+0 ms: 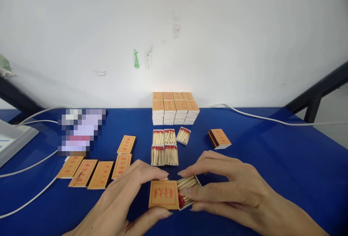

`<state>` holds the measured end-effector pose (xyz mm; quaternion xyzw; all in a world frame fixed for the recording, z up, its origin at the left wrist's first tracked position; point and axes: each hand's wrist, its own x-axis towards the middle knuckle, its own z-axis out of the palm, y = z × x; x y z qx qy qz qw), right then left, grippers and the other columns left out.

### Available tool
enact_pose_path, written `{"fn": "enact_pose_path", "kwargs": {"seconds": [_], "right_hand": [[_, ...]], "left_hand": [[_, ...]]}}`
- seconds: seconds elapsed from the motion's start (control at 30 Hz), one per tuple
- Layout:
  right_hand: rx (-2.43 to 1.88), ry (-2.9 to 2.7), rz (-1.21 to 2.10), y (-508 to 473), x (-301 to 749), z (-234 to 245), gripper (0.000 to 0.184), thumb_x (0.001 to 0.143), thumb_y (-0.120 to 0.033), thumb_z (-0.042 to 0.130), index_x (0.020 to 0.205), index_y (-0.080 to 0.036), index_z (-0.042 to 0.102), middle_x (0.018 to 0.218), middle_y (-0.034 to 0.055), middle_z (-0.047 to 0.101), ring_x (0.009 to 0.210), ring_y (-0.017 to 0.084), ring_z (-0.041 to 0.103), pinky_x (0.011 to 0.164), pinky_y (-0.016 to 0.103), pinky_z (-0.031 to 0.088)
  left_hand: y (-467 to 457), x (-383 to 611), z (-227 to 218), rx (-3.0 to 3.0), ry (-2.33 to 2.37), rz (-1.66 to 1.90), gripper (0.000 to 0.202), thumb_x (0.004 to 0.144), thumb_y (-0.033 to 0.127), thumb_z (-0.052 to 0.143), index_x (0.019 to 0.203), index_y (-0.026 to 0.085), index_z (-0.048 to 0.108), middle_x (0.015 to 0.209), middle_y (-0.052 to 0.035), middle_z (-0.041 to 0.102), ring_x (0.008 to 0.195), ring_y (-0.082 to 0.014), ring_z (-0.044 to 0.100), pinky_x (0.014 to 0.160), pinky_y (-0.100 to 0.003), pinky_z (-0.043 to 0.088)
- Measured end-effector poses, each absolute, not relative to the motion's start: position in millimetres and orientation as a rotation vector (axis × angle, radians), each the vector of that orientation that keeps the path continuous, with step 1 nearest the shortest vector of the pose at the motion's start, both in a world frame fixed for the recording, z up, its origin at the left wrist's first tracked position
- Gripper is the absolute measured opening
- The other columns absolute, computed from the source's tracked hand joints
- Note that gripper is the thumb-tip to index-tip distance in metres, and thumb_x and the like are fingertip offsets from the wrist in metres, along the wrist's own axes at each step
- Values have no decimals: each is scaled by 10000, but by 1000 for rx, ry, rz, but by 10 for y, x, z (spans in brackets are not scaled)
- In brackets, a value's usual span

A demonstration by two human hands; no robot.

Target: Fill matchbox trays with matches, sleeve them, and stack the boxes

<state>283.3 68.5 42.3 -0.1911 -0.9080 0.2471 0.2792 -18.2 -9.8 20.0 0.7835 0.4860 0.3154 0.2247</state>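
Observation:
Between my two hands is a matchbox, partly slid apart near the front of the blue table. My left hand (133, 196) grips its orange sleeve (164, 195), which has red characters, by the top and bottom edges. My right hand (231, 189) holds the white inner tray (199, 181), the fingers along its edges and one finger over the matches (187, 183). The tray sticks out to the right of the sleeve, red match heads beside the sleeve's opening. Just beyond stand several open trays of matches (164, 155), one of them (183, 135) turned at an angle.
A stacked block of matchboxes (174, 109) stands against the white wall. Several orange matchbox sleeves (100, 175) lie at left, by a blurred flat object (81, 131). Another small stack (219, 139) sits at right. White cables (244, 116) cross the blue table (258, 138).

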Motion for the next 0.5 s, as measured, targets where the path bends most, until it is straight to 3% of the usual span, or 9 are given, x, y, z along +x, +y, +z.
{"fn": "enact_pose_path", "kwargs": {"seconds": [0.13,0.27,0.5], "right_hand": [[-485,-2438,603,678,2825,422,162,1091,-290,790,1227,-272,876,1256,61,848,968,176,765,848,322,624],[-485,-2441,535,660,2819,407,136,1083,-273,802,1196,-260,877,1243,47,851,975,160,764,905,313,626],[-494,-2423,437,623,2797,344,127,1095,-267,784,1179,-245,876,1248,42,855,1008,157,779,949,291,652]], "left_hand": [[-110,-187,185,2155,1298,851,471,1090,376,781,1497,444,553,1345,62,798,1219,-172,807,1070,-225,649],[-109,-195,154,2246,1200,875,450,1143,304,698,1553,386,534,1407,16,778,1277,-174,791,1117,-223,624],[-70,-160,186,2283,1082,924,368,1178,285,629,1537,332,565,1355,-21,785,1214,-181,803,1051,-221,653]]}}
